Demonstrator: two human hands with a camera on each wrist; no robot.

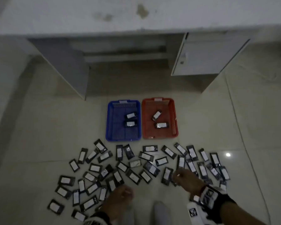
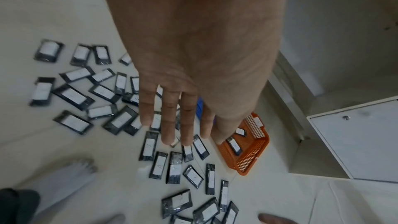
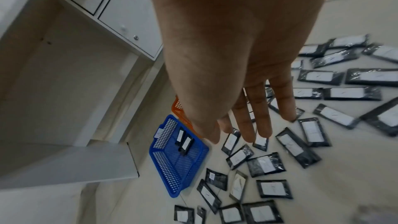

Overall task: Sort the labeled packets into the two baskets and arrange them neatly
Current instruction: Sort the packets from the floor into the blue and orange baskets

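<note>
Several black packets with white labels (image 1: pixel 150 169) lie scattered over the tiled floor. Beyond them stand a blue basket (image 1: pixel 110 127) and a red basket (image 1: pixel 146 127), side by side. Two packets (image 1: pixel 131 115) lie in the blue one and two packets (image 1: pixel 162 125) in the red one. My left hand (image 1: pixel 120 196) hovers over the near left part of the pile, fingers straight and empty (image 2: pixel 183 135). My right hand (image 1: pixel 184 177) hovers over the right part, fingers spread and holding nothing (image 3: pixel 254 130). The blue basket (image 3: pixel 172 168) and red basket (image 2: pixel 256 152) also show in the wrist views.
A grey desk (image 1: pixel 136 17) stands behind the baskets, with a side panel (image 1: pixel 66 69) on the left and a cabinet door (image 1: pixel 206 57) on the right. A thin cable (image 1: pixel 243 143) runs along the floor at the right. My bare foot (image 2: pixel 71 175) rests near the packets.
</note>
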